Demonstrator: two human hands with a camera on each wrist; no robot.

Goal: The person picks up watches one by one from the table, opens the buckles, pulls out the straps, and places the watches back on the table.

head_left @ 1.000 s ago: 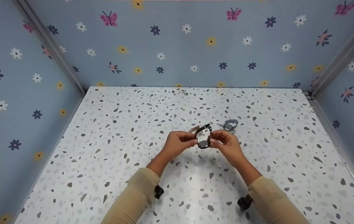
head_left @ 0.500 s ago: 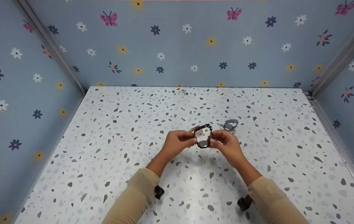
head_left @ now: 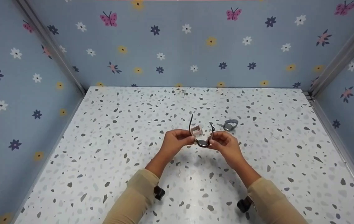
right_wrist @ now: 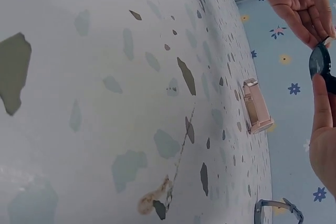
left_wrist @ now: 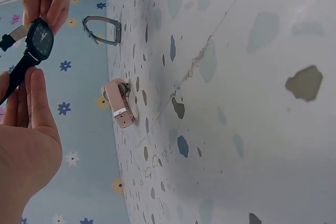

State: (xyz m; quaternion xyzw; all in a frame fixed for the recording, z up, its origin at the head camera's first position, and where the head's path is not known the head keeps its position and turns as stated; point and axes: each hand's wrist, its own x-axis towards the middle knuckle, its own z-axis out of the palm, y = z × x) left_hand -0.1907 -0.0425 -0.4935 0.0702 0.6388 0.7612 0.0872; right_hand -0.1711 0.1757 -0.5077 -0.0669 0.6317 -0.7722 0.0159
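Observation:
Above the middle of the table, a black wristwatch (head_left: 203, 143) is held between both hands. My left hand (head_left: 177, 140) pinches one strap close to the case, and my right hand (head_left: 226, 145) pinches the other side. The two strap ends stand up apart, unfastened. In the left wrist view the dark dial of the watch (left_wrist: 41, 39) shows, tilted. A pink watch (head_left: 197, 130) lies on the table just behind the held one, partly overlapped by it in the head view. Farther right, beyond my right hand, lies a grey-blue watch (head_left: 230, 125) with its strap looped.
The white speckled table (head_left: 114, 130) reaches back to a blue flowered wall (head_left: 177, 40). Similar panels with metal corner rails (head_left: 54, 46) close in the left and right sides. Small black devices (head_left: 159, 193) are worn at both wrists.
The black watch's strap has gone from a closed loop to two parted ends. My left hand has moved slightly left, and more of the pink watch shows between the ends.

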